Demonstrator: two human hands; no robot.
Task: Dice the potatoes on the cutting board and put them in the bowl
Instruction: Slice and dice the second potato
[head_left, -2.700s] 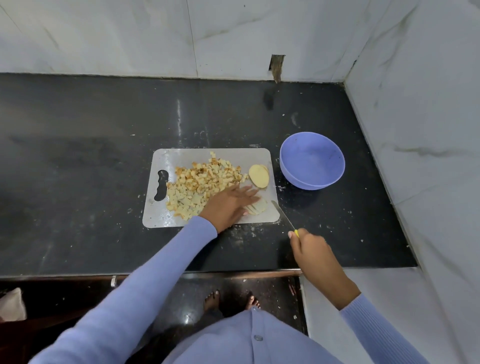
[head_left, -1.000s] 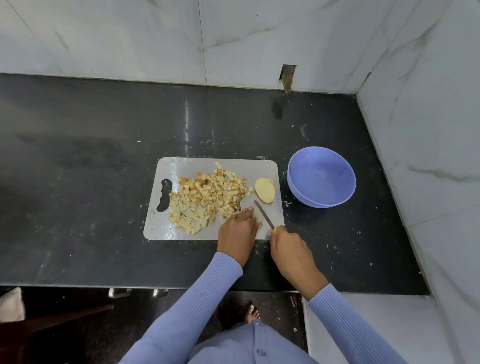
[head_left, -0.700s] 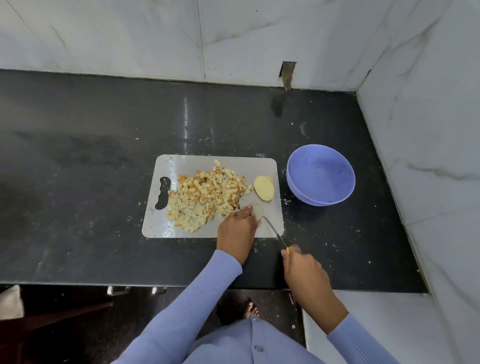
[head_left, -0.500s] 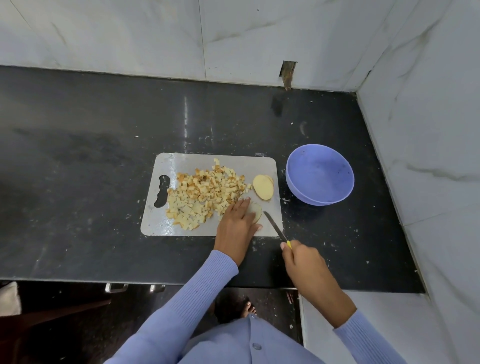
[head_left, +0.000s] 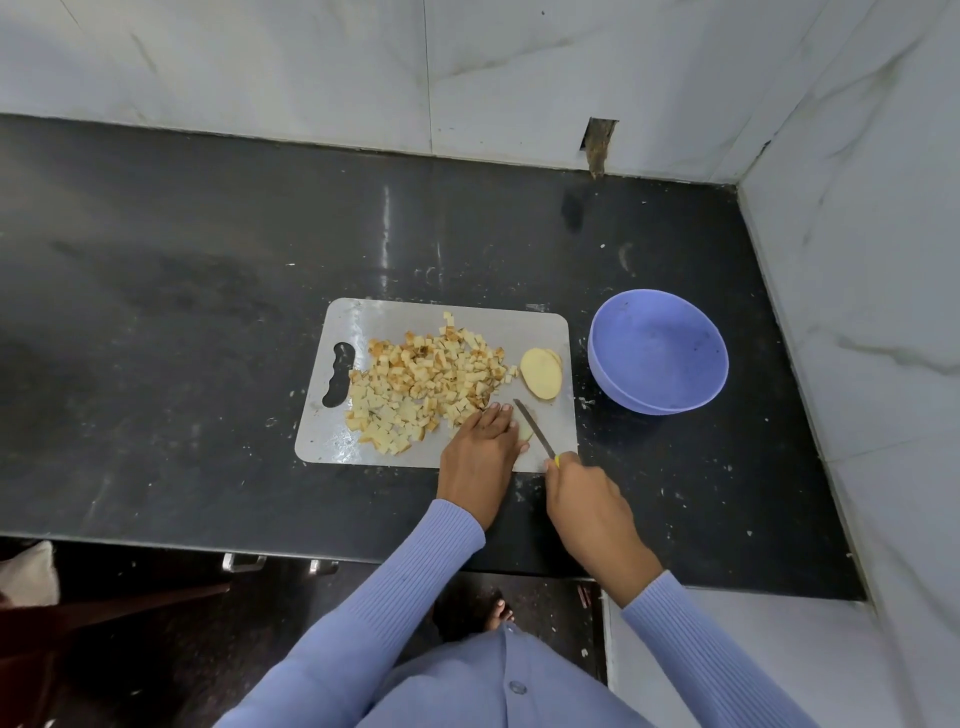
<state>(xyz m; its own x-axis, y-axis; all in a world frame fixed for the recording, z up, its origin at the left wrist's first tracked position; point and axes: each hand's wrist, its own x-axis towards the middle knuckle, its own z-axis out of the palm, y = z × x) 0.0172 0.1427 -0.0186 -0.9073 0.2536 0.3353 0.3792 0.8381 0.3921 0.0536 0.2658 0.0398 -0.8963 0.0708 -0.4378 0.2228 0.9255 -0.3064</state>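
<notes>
Head view showed dicing under way: left hand (head_left: 480, 446) pressed flat on a potato slice (head_left: 525, 432) on the cutting board (head_left: 540, 327), right hand (head_left: 587, 499) gripped the knife (head_left: 534, 429). Bowl (head_left: 658, 351) held nothing; next cut required fingers kept off the blade.

1. Even, soft indoor light, moderately bright; source not visible, seems overhead.
2. Vertical glare streak on the black countertop (head_left: 384, 223) above frame centre; duller sheen patches in the left half.
3. Marble wall (head_left: 311, 67) along the top and right is bright, slightly washed, veins still readable.
4. Shadows weak: a soft one under the purple bowl (head_left: 658, 351), faint ones beside the left hand (head_left: 480, 452) and right hand (head_left: 592, 506).
5. Lower left of the frame is dim, detail lost under the counter edge.
6. Wide-angle distortion: counter edges bow, the wall corner leans at right.
7. Centre sharp; sleeves at the bottom soft, slightly smeared.
</notes>
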